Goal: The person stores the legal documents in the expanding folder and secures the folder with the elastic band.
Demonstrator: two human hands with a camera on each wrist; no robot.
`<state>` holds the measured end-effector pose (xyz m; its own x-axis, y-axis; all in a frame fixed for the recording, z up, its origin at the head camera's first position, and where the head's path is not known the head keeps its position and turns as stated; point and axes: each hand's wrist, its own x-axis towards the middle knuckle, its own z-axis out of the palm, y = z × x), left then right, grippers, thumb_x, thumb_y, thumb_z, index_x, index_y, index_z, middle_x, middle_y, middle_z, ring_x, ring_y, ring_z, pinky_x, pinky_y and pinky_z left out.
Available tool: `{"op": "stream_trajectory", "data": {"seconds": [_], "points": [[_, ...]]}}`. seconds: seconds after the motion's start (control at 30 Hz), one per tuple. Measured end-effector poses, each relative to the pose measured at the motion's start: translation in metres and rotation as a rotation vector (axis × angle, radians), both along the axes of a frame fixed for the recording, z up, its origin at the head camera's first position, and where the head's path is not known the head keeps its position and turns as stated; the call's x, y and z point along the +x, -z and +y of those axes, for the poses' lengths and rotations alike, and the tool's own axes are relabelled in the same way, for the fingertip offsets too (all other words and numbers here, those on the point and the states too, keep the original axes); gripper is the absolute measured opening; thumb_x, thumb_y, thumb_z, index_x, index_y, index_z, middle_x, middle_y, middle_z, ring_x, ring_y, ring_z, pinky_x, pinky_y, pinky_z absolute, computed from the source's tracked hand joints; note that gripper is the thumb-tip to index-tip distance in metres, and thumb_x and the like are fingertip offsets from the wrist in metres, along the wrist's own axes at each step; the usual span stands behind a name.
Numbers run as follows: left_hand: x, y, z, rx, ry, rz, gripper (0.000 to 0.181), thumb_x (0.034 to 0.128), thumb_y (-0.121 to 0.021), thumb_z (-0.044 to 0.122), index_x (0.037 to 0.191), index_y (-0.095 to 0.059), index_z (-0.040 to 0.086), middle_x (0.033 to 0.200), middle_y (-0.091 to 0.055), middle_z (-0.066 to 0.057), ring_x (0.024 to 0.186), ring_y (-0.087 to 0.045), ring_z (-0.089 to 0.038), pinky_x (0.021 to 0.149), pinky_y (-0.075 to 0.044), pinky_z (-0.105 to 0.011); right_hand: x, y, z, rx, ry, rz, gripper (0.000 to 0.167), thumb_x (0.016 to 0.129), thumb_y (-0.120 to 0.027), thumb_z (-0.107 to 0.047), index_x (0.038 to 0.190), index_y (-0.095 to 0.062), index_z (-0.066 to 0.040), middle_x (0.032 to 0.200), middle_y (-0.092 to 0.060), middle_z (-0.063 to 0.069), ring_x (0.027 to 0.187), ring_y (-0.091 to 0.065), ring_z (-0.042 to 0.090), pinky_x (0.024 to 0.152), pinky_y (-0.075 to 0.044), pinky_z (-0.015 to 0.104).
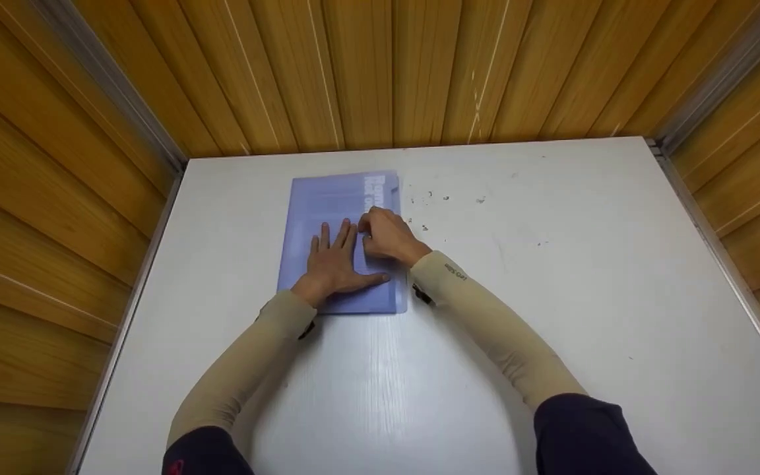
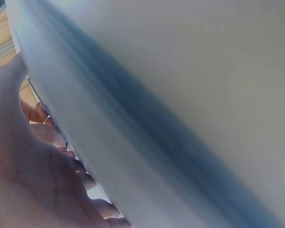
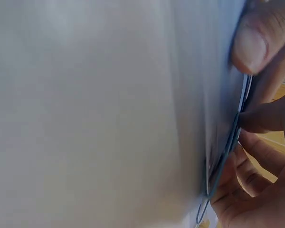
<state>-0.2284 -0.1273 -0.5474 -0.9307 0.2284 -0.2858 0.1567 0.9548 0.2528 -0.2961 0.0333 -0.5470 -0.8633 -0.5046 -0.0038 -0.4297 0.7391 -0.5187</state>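
A translucent purple-blue plastic folder (image 1: 307,198), with white lettering near its top right corner, lies flat on a white table (image 1: 591,264). My left hand (image 1: 336,267) rests palm down on the folder, fingers straight and thumb spread to the right. Close beside its fingertips, my right hand (image 1: 386,234) is over the folder's right part with bent fingers. In the right wrist view, the thumb (image 3: 251,47) is against the folder's layered edge (image 3: 223,166); whether it pinches a layer cannot be told. The left wrist view shows the left hand's palm (image 2: 33,185) close up.
Small dark marks (image 1: 446,198) dot the table to the right of the folder. Wood-look panel walls (image 1: 393,72) stand behind the table and along both sides. Metal strips (image 1: 136,297) run along the table's side edges.
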Motion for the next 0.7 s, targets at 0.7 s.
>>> {"op": "stream_trajectory", "data": {"seconds": [0.7], "points": [[0.001, -0.003, -0.001, -0.013, -0.003, -0.004, 0.133, 0.0800, -0.056, 0.094, 0.173, -0.004, 0.013, 0.181, 0.001, -0.006, 0.165, 0.007, -0.045, 0.133, -0.005, -0.059, 0.000, -0.003, 0.011, -0.100, -0.049, -0.032, 0.031, 0.086, -0.071, -0.004, 0.117, -0.076, 0.001, 0.110, -0.069, 0.016, 0.103, -0.066, 0.033, 0.095, -0.056, 0.045]]}}
